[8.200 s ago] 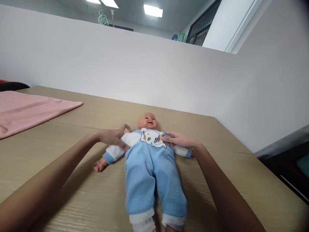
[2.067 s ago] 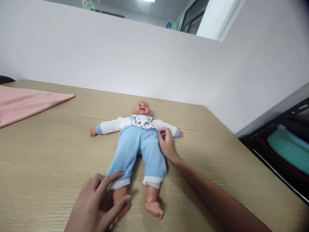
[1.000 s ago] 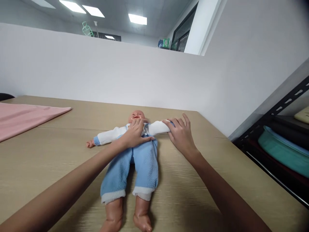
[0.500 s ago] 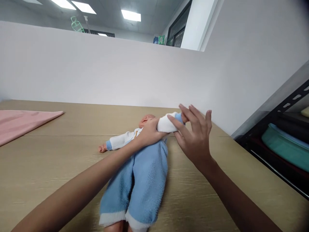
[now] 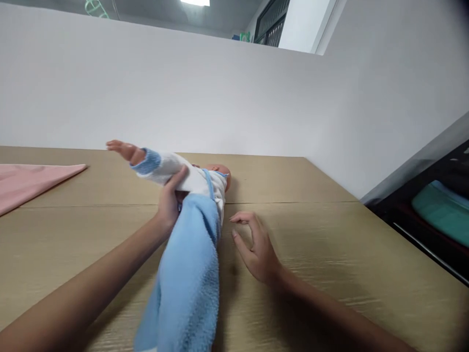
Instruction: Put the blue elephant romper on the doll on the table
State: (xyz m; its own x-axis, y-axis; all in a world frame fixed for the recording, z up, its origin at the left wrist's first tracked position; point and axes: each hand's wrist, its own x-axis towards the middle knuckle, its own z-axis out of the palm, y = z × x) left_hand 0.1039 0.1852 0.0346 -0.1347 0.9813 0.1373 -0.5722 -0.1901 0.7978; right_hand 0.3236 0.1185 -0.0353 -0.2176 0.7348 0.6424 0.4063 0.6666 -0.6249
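A baby doll (image 5: 190, 249) in a white top and fuzzy blue overalls lies turned on its side on the wooden table (image 5: 322, 234). Its head (image 5: 222, 172) points to the far side, and one white sleeve with a blue cuff (image 5: 148, 162) sticks up to the left. My left hand (image 5: 172, 198) is closed round the doll at the upper arm and chest, its thumb over the sleeve. Just right of the doll's back, my right hand (image 5: 254, 247) hovers with fingers curved and apart, touching nothing. The doll's feet are out of the frame.
A pink cloth (image 5: 32, 183) lies on the table at the left. Behind the table rises a white partition wall (image 5: 164, 88). At the right stands a black shelf rack (image 5: 432, 249) holding a folded green cloth (image 5: 441, 210).
The doll has rolled from its back onto its side, toward the left. My right hand has let go of its sleeve and moved down beside its back. The view has tilted down.
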